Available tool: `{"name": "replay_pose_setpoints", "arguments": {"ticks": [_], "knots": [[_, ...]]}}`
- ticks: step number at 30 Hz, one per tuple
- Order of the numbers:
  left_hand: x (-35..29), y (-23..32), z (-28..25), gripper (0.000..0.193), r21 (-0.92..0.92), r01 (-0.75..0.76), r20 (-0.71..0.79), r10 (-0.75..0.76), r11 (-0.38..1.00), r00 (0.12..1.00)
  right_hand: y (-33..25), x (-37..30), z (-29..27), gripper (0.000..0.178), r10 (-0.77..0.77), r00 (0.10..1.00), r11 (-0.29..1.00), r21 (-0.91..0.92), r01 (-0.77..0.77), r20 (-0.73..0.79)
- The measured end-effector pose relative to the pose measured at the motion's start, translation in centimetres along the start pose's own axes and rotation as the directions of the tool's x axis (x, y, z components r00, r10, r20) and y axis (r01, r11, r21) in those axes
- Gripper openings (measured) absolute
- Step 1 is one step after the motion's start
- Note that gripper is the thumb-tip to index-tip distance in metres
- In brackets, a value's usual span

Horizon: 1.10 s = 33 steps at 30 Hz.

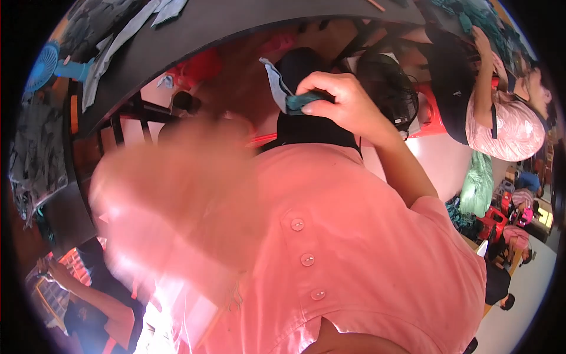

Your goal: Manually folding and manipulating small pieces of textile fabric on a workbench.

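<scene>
The right hand [345, 100] is clamping thumb and fingers on a teal and pale-blue cloth strip [294, 104], which is hanging above the person's black-clad lap [318, 131], short of the dark bench [236, 30]. The left hand [203, 138] is showing only as a blur, so its grip cannot be told. With one hand visibly securing the strip, a loosening pinch could be risking a drop or a twisted loose end.
</scene>
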<state>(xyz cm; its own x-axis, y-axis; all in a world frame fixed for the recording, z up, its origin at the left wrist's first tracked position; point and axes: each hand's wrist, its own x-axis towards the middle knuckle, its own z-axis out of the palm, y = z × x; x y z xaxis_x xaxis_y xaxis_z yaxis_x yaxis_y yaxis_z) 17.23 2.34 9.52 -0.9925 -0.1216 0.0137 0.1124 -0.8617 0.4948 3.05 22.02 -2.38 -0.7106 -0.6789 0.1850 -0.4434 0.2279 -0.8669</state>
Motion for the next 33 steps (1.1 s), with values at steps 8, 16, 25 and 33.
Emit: {"name": "replay_pose_setpoints", "arguments": {"ticks": [8,16,25,33], "knots": [[8.5,-6.2,-8.5,0.037,0.747,0.074,0.178,-0.306,0.66,0.935,-3.1,1.1,-0.8,0.031,-0.276,0.961,0.946,-0.188,0.266,-0.028],[8.2,-7.5,-10.1,0.011,0.766,0.115,0.033,-0.217,0.633,0.976,-3.6,1.0,-0.6,0.033,-0.294,0.944,0.955,-0.078,0.285,-0.15],[7.8,-7.9,-9.9,0.012,0.77,-0.044,0.11,-0.064,0.637,0.992,-3.1,1.2,-0.8,0.028,-0.35,0.918,0.936,-0.105,0.336,-0.185],[7.2,-7.2,-9.3,0.007,0.796,-0.006,-0.124,0.173,0.606,0.977,-1.9,2.5,0.0,0.022,-0.32,0.895,0.945,-0.164,0.281,-0.31]]}}
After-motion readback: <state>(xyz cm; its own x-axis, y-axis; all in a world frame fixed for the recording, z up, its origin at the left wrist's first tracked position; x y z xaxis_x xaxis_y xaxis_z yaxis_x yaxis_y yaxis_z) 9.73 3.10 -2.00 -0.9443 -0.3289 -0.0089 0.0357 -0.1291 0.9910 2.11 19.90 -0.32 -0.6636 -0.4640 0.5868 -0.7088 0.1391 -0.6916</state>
